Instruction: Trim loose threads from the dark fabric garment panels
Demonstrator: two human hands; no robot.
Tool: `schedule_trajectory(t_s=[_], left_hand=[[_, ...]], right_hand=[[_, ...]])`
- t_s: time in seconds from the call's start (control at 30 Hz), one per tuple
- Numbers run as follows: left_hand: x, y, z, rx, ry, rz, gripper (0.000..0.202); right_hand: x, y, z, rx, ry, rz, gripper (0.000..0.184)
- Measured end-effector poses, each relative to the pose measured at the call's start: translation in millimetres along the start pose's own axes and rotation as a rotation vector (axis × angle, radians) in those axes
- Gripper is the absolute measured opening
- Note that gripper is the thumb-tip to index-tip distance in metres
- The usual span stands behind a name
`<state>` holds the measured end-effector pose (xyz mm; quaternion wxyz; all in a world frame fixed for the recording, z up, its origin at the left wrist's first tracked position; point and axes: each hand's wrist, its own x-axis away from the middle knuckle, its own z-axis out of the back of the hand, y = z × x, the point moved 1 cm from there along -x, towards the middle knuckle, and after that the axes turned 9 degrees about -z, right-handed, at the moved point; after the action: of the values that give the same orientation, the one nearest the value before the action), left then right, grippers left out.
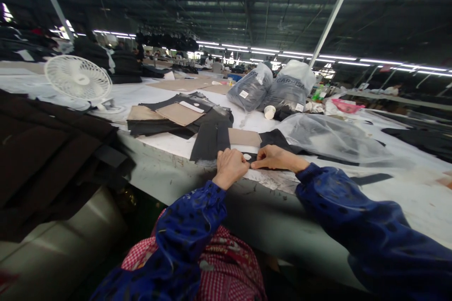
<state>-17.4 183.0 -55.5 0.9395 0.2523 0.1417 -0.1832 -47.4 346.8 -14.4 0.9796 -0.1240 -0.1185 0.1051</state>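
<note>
My left hand (230,165) is curled into a loose fist at the near edge of the white work table (169,169), its fingers closed over the edge of a small dark fabric piece (251,162). My right hand (273,158) lies on the same dark piece, fingers pressed together and pinching its edge toward my left hand. A small white chalk-like bit (247,156) lies between the two hands. A black fabric panel (211,140) and a tan paper pattern (244,138) lie just beyond my hands. Both sleeves are blue with dark dots.
A stack of black cloth and tan patterns (176,115) sits farther back, left of centre. Clear plastic bags (328,138) and two filled grey bags (271,87) are right and behind. A white fan (78,78) stands at left; dark brown fabric piles (45,150) are nearer. A paper cup (269,112) stands near the bags.
</note>
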Motion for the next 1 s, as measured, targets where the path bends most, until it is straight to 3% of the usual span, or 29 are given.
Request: schedule_trajectory(t_s=[0.2,0.27,0.33,0.47,0.6,0.73,0.83,1.0], left_hand=[[-1,2,0.6,0.042,-0.009,-0.018,0.019],[-1,-1,5.8,0.075,-0.021,-0.038,0.02],[2,-8,14.8,0.125,-0.048,-0.071,0.021],[15,-31,32.8,0.305,0.006,-0.171,0.024],[28,-40,28.2,0.19,0.12,-0.274,0.009],[27,-36,13.4,0.142,0.183,-0.125,0.009],[22,-33,11.5,0.164,0.158,-0.02,0.011],[20,-32,15.7,0.136,0.117,0.003,0.014]], right_hand=[[9,-14,-5,0.37,0.322,0.033,0.029],[10,-18,-6,0.362,0.28,0.139,0.015],[9,-19,-6,0.258,0.159,0.245,0.007],[4,-13,-5,0.039,-0.005,0.3,0.011],[3,-8,-4,-0.019,-0.039,0.272,0.018],[3,-9,-5,-0.031,-0.038,0.278,0.027],[2,-13,-6,-0.006,-0.02,0.263,0.034],[0,-24,-6,0.096,0.022,0.173,0.051]])
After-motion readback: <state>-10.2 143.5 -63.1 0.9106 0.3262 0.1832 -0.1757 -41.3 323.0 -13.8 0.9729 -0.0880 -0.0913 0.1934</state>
